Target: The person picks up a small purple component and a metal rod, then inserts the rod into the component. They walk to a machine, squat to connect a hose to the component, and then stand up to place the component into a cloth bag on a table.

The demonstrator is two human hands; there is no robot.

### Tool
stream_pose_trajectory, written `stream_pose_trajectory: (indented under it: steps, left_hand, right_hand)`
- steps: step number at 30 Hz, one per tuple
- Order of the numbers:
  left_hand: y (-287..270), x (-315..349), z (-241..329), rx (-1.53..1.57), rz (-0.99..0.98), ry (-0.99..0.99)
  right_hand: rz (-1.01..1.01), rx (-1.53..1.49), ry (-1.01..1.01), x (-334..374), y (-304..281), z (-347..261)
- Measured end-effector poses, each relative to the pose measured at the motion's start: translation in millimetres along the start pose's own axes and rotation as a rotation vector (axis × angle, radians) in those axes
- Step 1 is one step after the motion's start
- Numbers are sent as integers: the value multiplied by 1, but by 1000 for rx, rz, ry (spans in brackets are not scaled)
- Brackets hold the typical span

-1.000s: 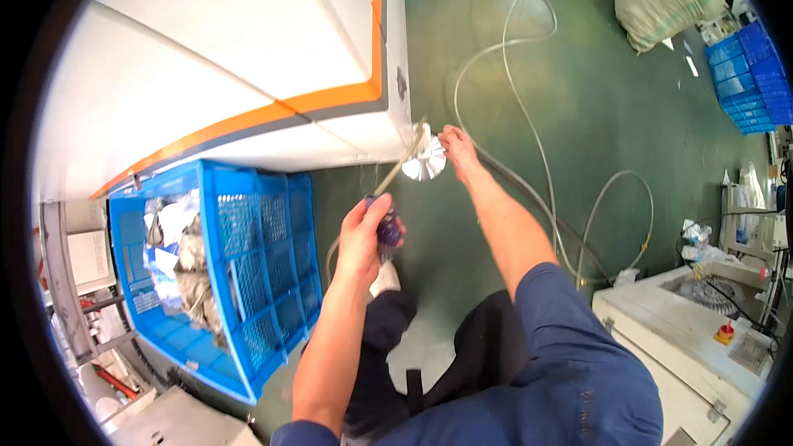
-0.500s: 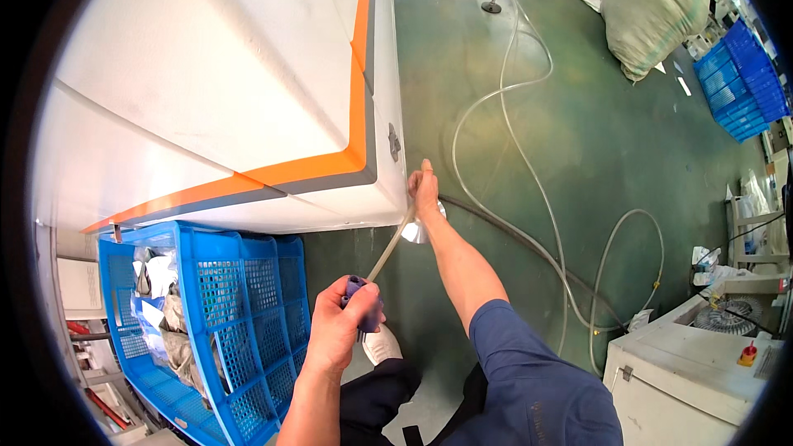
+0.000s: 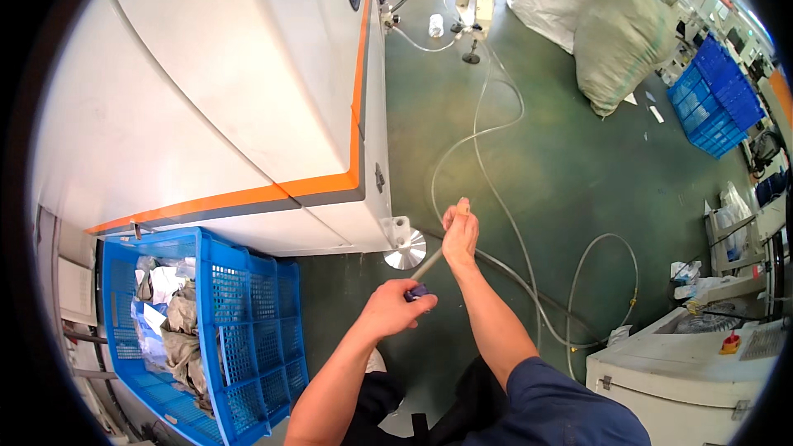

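Note:
My left hand [image 3: 388, 309] is closed round a dark purple handle [image 3: 420, 291] at the end of a grey-beige hose [image 3: 427, 265]. Fingers cover most of that handle, so its full shape is hidden. Further out and to the right, my right hand [image 3: 461, 235] is curled on the same hose, with one finger pointing up. Beyond it the hose runs down to the green floor. A shiny round metal foot [image 3: 405, 249] lies just left of the hose, under the corner of a white machine [image 3: 248, 99] with an orange and grey stripe.
A blue plastic crate [image 3: 256, 322] with bags and cloth-like scraps stands at the left. Clear tubing [image 3: 504, 206] loops across the floor. Large sacks [image 3: 624, 41] and stacked blue crates [image 3: 710, 107] are at the far right. A low white cabinet [image 3: 669, 380] stands near right.
My left hand has moved right and farther out with the purple handle. My right hand has shifted right, away from the machine corner. The whole view has tilted up, showing more at the far side.

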State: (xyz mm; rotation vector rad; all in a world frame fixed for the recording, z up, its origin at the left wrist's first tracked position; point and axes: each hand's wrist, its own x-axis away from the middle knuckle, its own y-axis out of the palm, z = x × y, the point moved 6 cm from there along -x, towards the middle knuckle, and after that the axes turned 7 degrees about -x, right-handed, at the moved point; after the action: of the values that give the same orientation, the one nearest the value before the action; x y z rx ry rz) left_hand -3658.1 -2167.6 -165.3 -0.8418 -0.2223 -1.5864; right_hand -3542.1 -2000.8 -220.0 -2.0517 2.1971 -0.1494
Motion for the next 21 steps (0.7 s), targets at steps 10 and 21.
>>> stream_pose_trajectory:
  steps: [10,21]
  left_hand:
    - [54,-31,-12,-754,-173,-72]
    - [131,5,-19,-919,-652,129]
  right_hand:
    - [-733,862,335,53,-57,105]
    - [-781,1326,587,33,-205,226]
